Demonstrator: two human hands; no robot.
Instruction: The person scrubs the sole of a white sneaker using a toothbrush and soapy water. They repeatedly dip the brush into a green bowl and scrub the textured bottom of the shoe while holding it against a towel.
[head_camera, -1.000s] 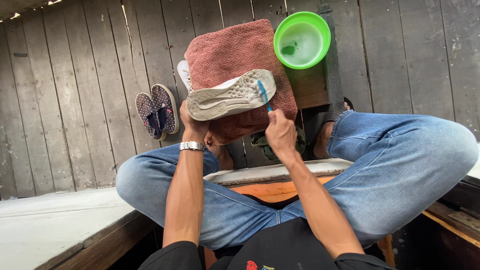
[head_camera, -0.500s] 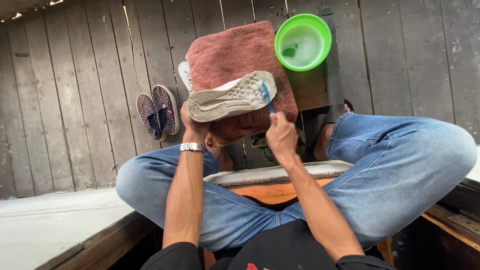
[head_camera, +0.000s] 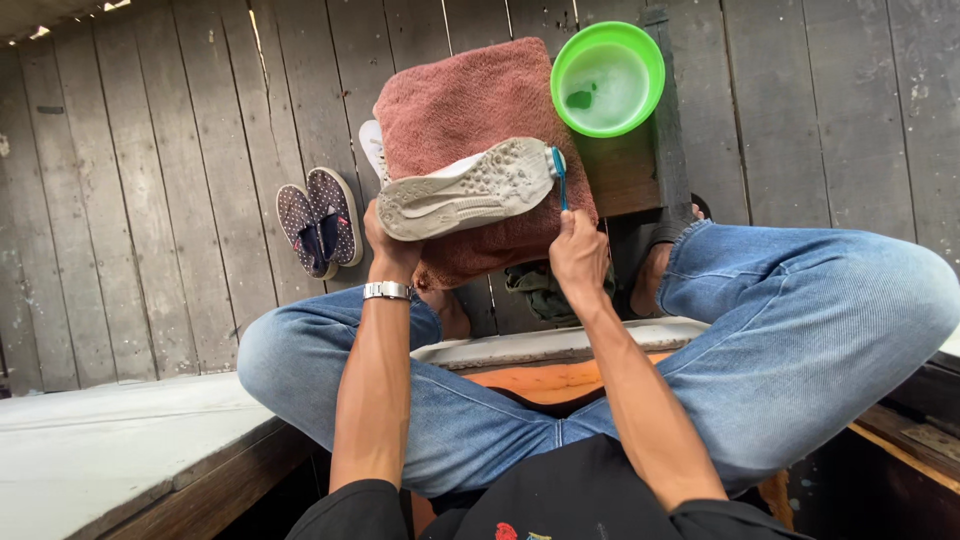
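Note:
My left hand (head_camera: 390, 245), with a metal watch on the wrist, grips the heel end of a white shoe (head_camera: 468, 188) turned sole-up over a reddish-pink towel (head_camera: 460, 95). My right hand (head_camera: 578, 255) holds a blue toothbrush (head_camera: 559, 172) upright, its head touching the toe end of the sole. The towel lies over a small wooden stool (head_camera: 625, 175). A green plastic bowl (head_camera: 607, 78) with a little water stands on the stool's far right corner.
A pair of dark dotted slip-on shoes (head_camera: 320, 220) lies on the grey plank floor to the left. My jeans-clad knees spread to both sides. A pale raised platform (head_camera: 110, 450) sits at the lower left; another white shoe peeks from behind the towel.
The toothbrush head has shifted slightly along the toe end of the sole. The left hand keeps holding the shoe in place.

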